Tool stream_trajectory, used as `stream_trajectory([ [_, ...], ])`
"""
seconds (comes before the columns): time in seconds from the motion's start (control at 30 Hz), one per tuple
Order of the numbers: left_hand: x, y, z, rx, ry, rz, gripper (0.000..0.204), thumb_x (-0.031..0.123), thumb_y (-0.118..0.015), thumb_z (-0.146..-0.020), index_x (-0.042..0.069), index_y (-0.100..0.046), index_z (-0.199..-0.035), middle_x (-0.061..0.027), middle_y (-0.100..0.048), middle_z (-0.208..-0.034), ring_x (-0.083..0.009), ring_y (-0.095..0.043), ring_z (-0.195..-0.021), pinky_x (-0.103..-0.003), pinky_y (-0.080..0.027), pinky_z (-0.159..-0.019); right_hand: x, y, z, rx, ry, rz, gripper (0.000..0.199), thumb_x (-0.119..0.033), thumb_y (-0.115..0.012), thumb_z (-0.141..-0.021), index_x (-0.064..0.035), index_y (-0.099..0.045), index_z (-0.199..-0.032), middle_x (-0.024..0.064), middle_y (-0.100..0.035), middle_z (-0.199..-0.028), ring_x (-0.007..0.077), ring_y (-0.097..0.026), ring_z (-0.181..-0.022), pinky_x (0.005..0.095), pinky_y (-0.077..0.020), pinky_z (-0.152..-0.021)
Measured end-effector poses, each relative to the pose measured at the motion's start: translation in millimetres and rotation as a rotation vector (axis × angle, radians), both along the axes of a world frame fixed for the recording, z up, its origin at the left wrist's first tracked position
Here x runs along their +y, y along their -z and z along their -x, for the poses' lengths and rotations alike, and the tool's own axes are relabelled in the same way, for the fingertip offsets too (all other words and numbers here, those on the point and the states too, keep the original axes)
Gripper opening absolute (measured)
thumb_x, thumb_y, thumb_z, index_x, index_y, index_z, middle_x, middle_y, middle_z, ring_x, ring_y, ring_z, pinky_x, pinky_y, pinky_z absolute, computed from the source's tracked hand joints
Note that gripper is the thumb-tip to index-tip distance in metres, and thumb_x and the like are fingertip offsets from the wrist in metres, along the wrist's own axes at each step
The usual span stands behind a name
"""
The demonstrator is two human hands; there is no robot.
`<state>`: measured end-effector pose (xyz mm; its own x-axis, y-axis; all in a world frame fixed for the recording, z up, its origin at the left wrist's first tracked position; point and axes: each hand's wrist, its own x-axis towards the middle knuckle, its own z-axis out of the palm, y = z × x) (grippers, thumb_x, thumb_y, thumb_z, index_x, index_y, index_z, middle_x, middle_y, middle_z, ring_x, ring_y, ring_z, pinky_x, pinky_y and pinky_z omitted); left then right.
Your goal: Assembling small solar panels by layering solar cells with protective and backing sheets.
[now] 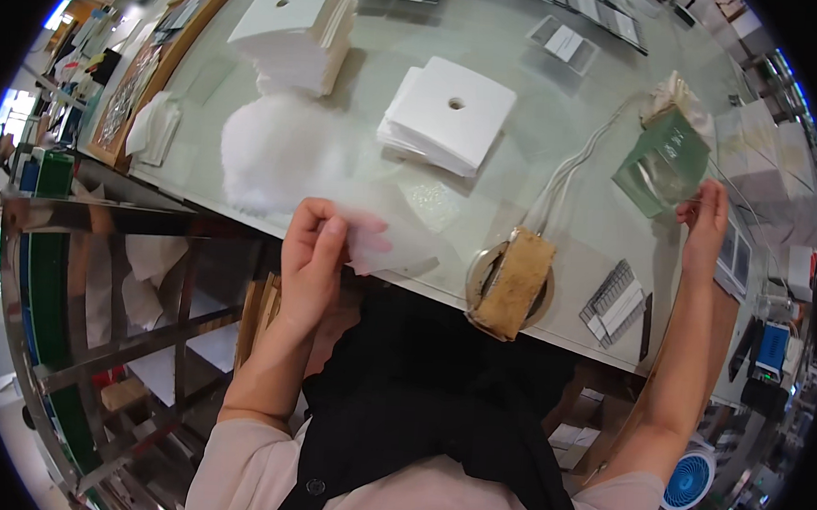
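Note:
My left hand (pixel 314 250) pinches a thin, see-through white sheet or bag (pixel 393 225) over the table's near edge. Two fingers show through it. Just beyond lies a heap of fluffy, translucent white material (pixel 275 151). At the right, my right hand (pixel 703 224) has its fingers curled together beside the near right corner of a green, clear-sided box (pixel 663 162). Whatever these fingers hold, if anything, is hidden. A small clear piece with a glittering surface (pixel 432 205) rests on the table past the sheet.
White square boards with a centre hole form a low stack (pixel 448 114) and a taller one (pixel 291 27). A brown block (pixel 515 279) lies across a round, corded device at the near edge. Right of it is a small packet of dark strips (pixel 614 303). A wood-framed tray (pixel 154 80) stands far left.

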<state>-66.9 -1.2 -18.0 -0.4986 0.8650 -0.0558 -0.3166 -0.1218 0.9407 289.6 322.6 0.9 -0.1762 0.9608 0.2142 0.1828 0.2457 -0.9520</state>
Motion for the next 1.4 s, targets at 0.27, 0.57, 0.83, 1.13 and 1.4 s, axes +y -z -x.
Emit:
stream_trajectory([
  [0.27,6.0,0.4,-10.3,0.043,-0.048,-0.062,0.007,0.001,-0.042,-0.093,0.003,-0.046,-0.099,-0.0078,-0.057,-0.088,-0.0168,-0.06,-0.076,-0.028,-0.048,-0.071,-28.5,-10.4,-0.5,0.164,0.201,-0.053,0.018,-0.027,-0.046,-0.097,-0.011,-0.053,-0.093,-0.0021,-0.05,-0.077,0.0045,-0.045,-0.059,0.0183,-0.0345,-0.049],
  [0.57,5.1,-16.9,-29.6,0.034,0.107,-0.152,0.007,-0.001,-0.052,-0.087,0.002,-0.053,-0.093,-0.0048,-0.05,-0.09,-0.0156,-0.057,-0.081,-0.029,-0.048,-0.073,-173.2,-13.1,87.3,-0.278,-0.492,0.51,0.01,-0.016,-0.053,-0.093,-0.0058,-0.051,-0.094,-0.0053,-0.043,-0.074,0.0021,-0.04,-0.063,0.0162,-0.0322,-0.054],
  [0.83,-1.2,-14.7,-31.5,0.047,0.129,-0.097,0.009,-0.001,-0.056,-0.086,0.002,-0.052,-0.094,-0.005,-0.05,-0.091,-0.0154,-0.057,-0.08,-0.028,-0.049,-0.07,-186.4,7.0,92.2,-0.309,-0.301,0.208,0.016,-0.008,-0.057,-0.09,-0.0038,-0.046,-0.101,-0.0016,-0.044,-0.084,0.0054,-0.041,-0.072,0.0187,-0.037,-0.066],
  [1.13,-2.4,-27.6,-41.5,0.02,0.229,-0.13,0.011,-0.002,-0.057,-0.084,0.003,-0.054,-0.093,-0.0073,-0.053,-0.092,-0.0161,-0.059,-0.076,-0.027,-0.049,-0.067,-194.7,-26.4,80.6,-0.485,-0.148,-0.225,0.042,-0.02,-0.07,-0.081,-0.0023,-0.047,-0.111,0.0048,-0.048,-0.099,0.01,-0.047,-0.079,0.022,-0.0399,-0.068],
  [1.4,7.5,-37.5,-67.9,0.383,0.653,-0.316,0.03,-0.007,-0.066,-0.072,0.002,-0.064,-0.1,-0.0122,-0.06,-0.094,-0.0223,-0.06,-0.077,-0.028,-0.05,-0.066,-220.0,-33.4,67.9,0.116,-0.806,0.764,0.04,-0.022,-0.073,-0.078,-0.0015,-0.051,-0.104,0.0063,-0.058,-0.084,0.0124,-0.056,-0.069,0.0216,-0.0433,-0.058],
])
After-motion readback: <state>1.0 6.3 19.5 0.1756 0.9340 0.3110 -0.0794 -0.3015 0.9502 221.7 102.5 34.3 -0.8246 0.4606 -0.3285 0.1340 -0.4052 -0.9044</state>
